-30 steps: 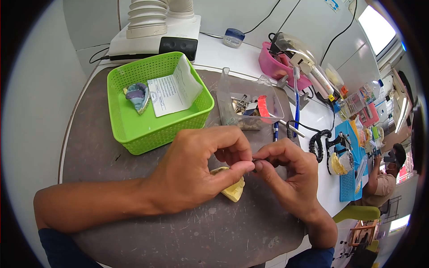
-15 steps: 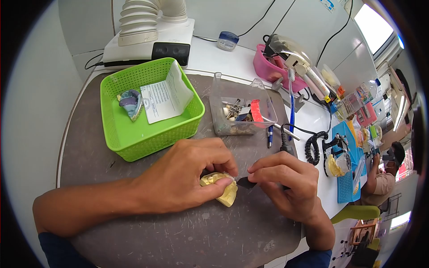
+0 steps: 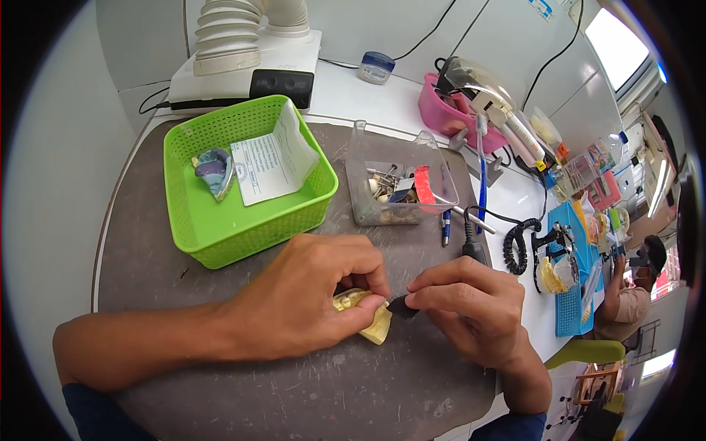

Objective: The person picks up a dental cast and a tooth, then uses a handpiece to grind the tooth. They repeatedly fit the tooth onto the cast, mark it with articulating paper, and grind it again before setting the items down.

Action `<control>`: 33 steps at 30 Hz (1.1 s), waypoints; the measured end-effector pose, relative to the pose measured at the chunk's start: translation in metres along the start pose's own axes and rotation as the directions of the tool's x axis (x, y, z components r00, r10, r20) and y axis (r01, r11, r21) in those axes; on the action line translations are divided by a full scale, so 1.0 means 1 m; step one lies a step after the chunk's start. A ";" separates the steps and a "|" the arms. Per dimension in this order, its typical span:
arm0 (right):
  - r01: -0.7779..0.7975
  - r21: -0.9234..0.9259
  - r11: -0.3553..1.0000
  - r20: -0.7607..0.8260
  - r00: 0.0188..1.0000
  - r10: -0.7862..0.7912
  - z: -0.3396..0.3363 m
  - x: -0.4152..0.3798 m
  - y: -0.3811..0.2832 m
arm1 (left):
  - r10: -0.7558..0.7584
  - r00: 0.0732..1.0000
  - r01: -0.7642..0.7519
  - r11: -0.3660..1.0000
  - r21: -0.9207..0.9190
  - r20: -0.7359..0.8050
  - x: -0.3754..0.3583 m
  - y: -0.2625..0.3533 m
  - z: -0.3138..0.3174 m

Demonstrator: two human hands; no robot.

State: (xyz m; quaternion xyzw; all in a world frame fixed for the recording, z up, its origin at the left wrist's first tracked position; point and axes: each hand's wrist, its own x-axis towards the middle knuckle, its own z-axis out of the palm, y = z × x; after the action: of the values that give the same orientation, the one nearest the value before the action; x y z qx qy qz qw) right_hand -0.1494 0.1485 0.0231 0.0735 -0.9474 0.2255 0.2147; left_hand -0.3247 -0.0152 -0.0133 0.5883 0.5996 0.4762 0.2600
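Note:
A yellow plaster dental cast [image 3: 378,328] with a row of teeth is in the fingers of my left hand [image 3: 309,298], low over the work mat. Thumb and fingertips cover much of its upper part. From the right, my right hand [image 3: 471,305] pinches a small, thin black flat piece [image 3: 401,307] between thumb and fingers. That piece's tip lies right at the edge of the cast, near my left thumb.
Beyond my left hand stands a green basket [image 3: 257,239] with a paper slip [image 3: 257,176] and a purple-grey impression [image 3: 214,173]. A clear bin [image 3: 368,213] of small tool bits sits to its right. Farther right are a blue toothbrush [image 3: 482,184], a coiled cord [image 3: 521,250] and a seated person [image 3: 621,309].
My left hand has shifted slightly, and its thumb and fingers now cover more of the cast. The black piece has moved a little down and left with my right hand.

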 end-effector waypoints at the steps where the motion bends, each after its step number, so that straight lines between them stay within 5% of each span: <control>1: 0.000 -0.001 1.000 -0.001 1.000 0.000 0.000 0.000 0.000 | 0.028 1.000 -0.027 1.000 0.008 -0.007 0.000 -0.001 0.000; 33: 0.030 0.012 0.999 0.026 0.999 -0.031 0.003 0.001 0.006 | -0.024 0.998 0.018 0.994 -0.109 -0.052 0.000 0.003 0.004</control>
State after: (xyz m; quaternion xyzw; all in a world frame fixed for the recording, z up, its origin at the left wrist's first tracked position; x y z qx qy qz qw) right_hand -0.1528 0.1521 0.0187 0.0921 -0.9475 0.2270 0.2053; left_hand -0.3196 -0.0147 -0.0123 0.5543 0.5855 0.5208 0.2807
